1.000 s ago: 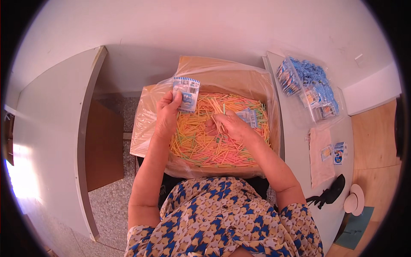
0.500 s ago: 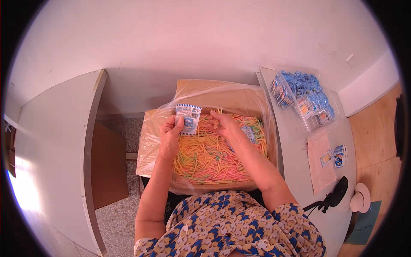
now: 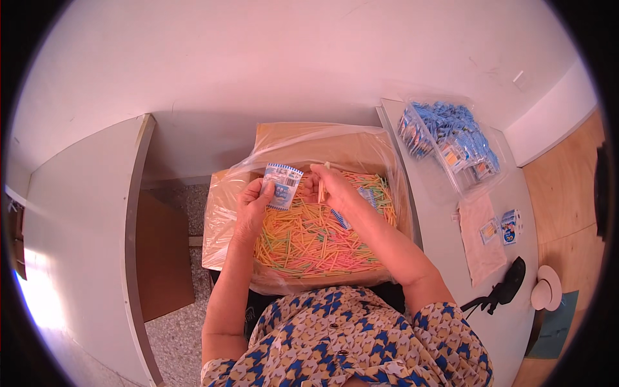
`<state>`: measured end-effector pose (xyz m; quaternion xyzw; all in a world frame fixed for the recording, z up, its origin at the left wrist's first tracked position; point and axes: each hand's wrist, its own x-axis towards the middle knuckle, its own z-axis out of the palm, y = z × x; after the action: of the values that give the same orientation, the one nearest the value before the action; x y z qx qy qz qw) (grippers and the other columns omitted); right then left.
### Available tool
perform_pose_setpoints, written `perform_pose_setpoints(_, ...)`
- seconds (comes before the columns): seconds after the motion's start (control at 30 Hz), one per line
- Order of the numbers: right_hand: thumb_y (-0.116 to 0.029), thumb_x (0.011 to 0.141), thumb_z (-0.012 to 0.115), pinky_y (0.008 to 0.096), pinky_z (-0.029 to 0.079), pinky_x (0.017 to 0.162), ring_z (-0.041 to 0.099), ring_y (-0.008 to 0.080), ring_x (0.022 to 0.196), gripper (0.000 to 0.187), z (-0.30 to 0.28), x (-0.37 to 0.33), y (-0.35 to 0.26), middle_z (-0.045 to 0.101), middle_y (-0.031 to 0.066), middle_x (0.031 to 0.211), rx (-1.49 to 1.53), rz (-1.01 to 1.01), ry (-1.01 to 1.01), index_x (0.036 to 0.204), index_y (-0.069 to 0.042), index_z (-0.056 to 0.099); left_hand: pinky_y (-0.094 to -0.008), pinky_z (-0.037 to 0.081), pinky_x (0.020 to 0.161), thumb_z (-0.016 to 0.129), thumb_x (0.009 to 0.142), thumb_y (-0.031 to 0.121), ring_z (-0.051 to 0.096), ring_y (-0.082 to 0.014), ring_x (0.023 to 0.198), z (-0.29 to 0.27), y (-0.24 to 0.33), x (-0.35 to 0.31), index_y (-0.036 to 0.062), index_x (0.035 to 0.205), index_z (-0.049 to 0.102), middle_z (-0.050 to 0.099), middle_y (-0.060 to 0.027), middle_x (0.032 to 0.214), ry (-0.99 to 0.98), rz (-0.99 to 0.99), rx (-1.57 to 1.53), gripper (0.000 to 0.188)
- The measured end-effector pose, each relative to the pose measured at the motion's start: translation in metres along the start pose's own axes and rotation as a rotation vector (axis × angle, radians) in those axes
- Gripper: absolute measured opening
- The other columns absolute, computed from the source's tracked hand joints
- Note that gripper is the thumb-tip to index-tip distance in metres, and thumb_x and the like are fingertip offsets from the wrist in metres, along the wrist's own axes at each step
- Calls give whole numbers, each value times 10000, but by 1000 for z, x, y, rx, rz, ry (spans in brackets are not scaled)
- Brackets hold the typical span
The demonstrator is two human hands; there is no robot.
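Observation:
My left hand [image 3: 251, 205] pinches a small blue-and-white packet [image 3: 284, 183] by its left side, tilted above the box. Close beside it, the curled fingers of my right hand [image 3: 336, 187] hold several thin, pale yellow-orange sticks [image 3: 322, 191], roughly upright. Whether the packet's mouth is open I cannot tell. Beneath both hands lies a deep layer of loose pastel sticks [image 3: 309, 248], yellow, orange, pink and green, in a cardboard box [image 3: 303, 137] lined with clear plastic. Blue-and-white packets [image 3: 340, 220] rest on the sticks, partly hidden by my right forearm.
A clear plastic bin [image 3: 452, 173] heaped with blue packets [image 3: 442, 126] stands on the right-hand table [image 3: 429, 206]. Nearer lie a pinkish cloth [image 3: 474, 261], more packets [image 3: 510, 227] and a black device [image 3: 511, 281]. Another table [image 3: 77, 245] borders the left, and a wall rises behind the box.
The packet in my left hand has tilted, its top leaning right. My right hand, with the sticks, has moved slightly closer to it. The whole view has shifted a little.

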<state>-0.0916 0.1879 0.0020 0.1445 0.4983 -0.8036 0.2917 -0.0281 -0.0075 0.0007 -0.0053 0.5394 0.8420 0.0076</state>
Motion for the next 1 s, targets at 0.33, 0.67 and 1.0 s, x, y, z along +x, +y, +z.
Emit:
perform_pose_setpoints(0.33,-404,859,597,263,328,495,417,62,586,338,-36,-88,-26,454,-43,645,-389,-450,192,703,-112,531,-223,465,693,591,912,105,577,-46,770,37,-18,-20,15,987,680,661,14,848,-258,-61,265,148)
perform_pose_setpoints(0.67,-305,872,642,207,271,375,404,37,473,304,-49,-140,-47,474,-34,611,-285,-411,181,676,-103,526,-256,486,743,595,914,109,595,-62,792,73,-54,-18,18,988,694,679,-4,866,-295,-75,114,153)
perform_pose_setpoints(1.0,-282,868,652,210,293,394,438,30,505,262,-62,-126,-29,514,-39,638,-407,-396,291,702,-101,558,-261,500,751,586,916,100,618,-80,805,60,-62,-9,18,1017,692,690,-16,879,-299,-91,120,168)
